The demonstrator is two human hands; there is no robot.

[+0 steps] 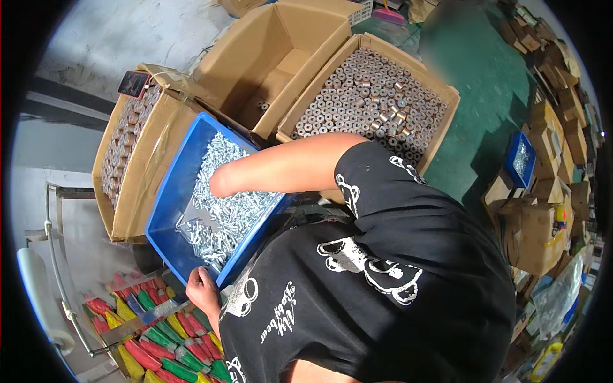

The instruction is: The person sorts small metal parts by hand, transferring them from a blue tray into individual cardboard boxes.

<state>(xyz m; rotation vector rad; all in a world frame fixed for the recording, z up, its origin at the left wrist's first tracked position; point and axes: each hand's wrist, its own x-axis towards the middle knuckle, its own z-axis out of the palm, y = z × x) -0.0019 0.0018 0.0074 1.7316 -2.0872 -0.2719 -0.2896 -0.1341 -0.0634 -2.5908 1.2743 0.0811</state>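
A blue plastic tray (pixel 167 191) holds a spread of small, slim silver metal pieces (pixel 223 214), like screws or pins. At its near corner my left hand (pixel 203 290) has its fingers curled over the rim. My right arm (pixel 281 167) reaches across the tray and ends in a rounded shape over the metal pieces; the right hand and its fingers do not show, so I cannot tell what they hold. Grey patches of the tray's bottom show between the pieces. The tray's left side is next to a cardboard box (pixel 156 137) packed with cylindrical parts (pixel 131 137).
Behind the tray stand a cardboard box (pixel 281 38) with a few parts inside and another box (pixel 450 96) filled with ring-ended cylinders. A phone (pixel 133 84) rests on the left box. Red, yellow and green packets (pixel 172 345) lie lower left. Cartons and a second blue tray (pixel 520 159) line the right.
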